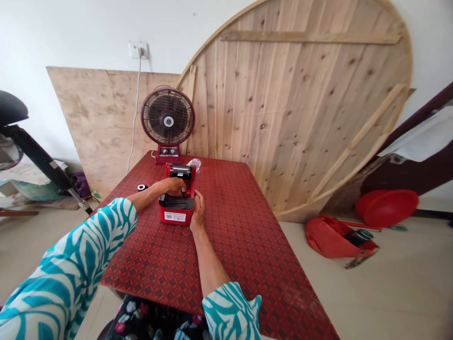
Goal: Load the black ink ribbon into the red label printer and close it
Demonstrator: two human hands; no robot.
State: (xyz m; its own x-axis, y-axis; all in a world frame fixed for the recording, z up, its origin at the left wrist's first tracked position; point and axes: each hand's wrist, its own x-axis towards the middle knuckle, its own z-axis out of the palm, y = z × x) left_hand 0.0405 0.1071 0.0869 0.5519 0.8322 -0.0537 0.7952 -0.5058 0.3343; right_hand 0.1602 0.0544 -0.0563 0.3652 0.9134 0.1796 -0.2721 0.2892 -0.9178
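A small red device (176,208) with an opened lid and a black inside stands on the red patterned table (226,245). My left hand (174,186) reaches over its top, fingers curled down into the open compartment; what they grip is hidden. My right hand (198,210) lies against the device's right side, fingers pressed to the casing and steadying it. A white label shows on the device's near face. A small black roll (142,187) lies on the table left of my left forearm.
A red table fan (167,123) stands at the table's far edge with a clear plastic bottle (194,164) beside it. A large round wooden board (300,104) leans on the wall. A red basin (386,207) and red bag (332,236) lie on the floor right.
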